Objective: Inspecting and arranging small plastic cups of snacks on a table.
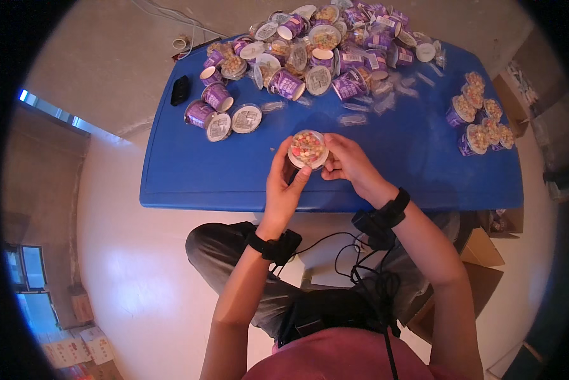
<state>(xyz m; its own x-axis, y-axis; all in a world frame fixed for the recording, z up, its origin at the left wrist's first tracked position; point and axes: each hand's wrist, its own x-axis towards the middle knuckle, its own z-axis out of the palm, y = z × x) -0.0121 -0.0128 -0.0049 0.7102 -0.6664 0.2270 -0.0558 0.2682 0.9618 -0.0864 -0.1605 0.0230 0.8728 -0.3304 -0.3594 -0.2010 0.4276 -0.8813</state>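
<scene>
A round cup with a clear domed lid (308, 148), filled with multicoloured puffed pieces, is held up over the near part of the blue table (408, 175). My left hand (284, 183) grips it from the left, thumb at the near rim and fingers around the side. On the right, my right hand (348, 161) has its thumb and fingertips at the lid's rim. The cup's wall is mostly hidden beneath the lid and my fingers.
A big heap of purple paper cups (287, 84), domed lids and small clear packets (353, 119) covers the table's back. Filled cups (478, 137) stand grouped at right. Two white-lidded discs (246, 118) lie left, near a black object (180, 90). Black cables (360, 270) hang between my arms.
</scene>
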